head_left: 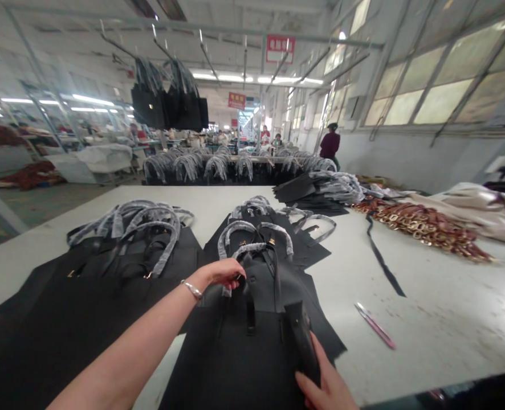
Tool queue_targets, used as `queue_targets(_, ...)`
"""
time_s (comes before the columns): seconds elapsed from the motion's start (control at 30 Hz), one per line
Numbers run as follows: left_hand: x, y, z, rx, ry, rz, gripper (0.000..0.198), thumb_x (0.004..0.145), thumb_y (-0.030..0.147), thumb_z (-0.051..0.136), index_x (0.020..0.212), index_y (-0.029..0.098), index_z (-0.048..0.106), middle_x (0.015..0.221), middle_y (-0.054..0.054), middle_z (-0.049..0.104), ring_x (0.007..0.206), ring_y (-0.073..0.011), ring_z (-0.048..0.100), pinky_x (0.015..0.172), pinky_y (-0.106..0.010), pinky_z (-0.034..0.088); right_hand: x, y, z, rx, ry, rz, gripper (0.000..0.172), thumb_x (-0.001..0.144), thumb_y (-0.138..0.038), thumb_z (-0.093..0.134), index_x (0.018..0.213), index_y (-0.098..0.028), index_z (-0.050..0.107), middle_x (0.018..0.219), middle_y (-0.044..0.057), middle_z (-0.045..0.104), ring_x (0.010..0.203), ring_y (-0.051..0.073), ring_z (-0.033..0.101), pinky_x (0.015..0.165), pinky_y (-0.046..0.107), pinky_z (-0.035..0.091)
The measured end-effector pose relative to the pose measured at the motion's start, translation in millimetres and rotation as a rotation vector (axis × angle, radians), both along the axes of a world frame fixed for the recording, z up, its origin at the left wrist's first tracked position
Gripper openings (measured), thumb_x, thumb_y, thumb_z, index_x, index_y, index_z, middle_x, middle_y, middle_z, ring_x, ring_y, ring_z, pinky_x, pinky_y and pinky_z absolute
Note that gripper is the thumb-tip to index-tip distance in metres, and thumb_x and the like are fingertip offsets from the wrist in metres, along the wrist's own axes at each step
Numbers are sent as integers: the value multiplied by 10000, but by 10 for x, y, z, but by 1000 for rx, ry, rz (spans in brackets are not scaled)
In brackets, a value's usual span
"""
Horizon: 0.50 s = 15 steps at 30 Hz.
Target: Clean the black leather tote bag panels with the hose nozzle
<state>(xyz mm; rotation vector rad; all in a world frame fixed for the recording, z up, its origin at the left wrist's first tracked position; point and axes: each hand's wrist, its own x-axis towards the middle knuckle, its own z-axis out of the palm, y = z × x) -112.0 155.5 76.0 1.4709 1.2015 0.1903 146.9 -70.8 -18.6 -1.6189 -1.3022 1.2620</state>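
while handles (pixel 283 232) arch, hands (pixel 225 272) (pixel 328 380) grip black pieces (pixel 304 341)

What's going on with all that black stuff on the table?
Someone is working on a black panel on the pale table. The left hand pinches something small and dark, mostly hidden. The right hand grips a long black piece over the panel. More black panels with wrapped handles lie to the left, and a pink-handled tool rests to the right.
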Motion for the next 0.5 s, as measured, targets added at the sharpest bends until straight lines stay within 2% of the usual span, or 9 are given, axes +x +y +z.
queue_targets(0.13,-137,-132,37,-148,-165,-30,288,635,389,630,727,116,635,558,-42,594,479,-129,519,470,-246,406,4,3,-20,6,1,-7,977,776,-485,545,1509,-100,26,857,87,723,454,161,583,459,293,467)
queue_targets(0.2,-181,-204,27,-177,-229,-17,330,635,410,621,797,124,627,589,-40,598,498,-127,528,465,-235,401,8,1,-40,5,-5,-7,970,784,-500,546,1509,-99,40,822,79,727,456,170,588,460,298,463)
queue_targets(0.3,-213,-305,2,-170,-285,24,360,639,416,597,873,143,597,627,-27,589,518,-120,533,455,-216,386,14,-3,-53,-2,-17,-14,987,778,-522,556,1512,-103,45,890,98,728,465,171,600,467,302,471)
queue_targets(0.4,-226,-377,-12,-123,-256,60,361,662,436,572,883,150,581,666,-34,594,544,-124,553,474,-220,403,34,2,-31,-24,-32,-6,1005,771,-547,565,1521,-130,41,888,78,731,485,173,619,499,301,496)
queue_targets(0.5,-224,-424,-36,-20,-123,109,323,715,463,529,838,165,552,714,-47,617,622,-156,608,554,-257,473,66,17,21,-37,-84,13,994,768,-533,584,1524,-137,74,871,76,744,573,211,674,578,315,535)
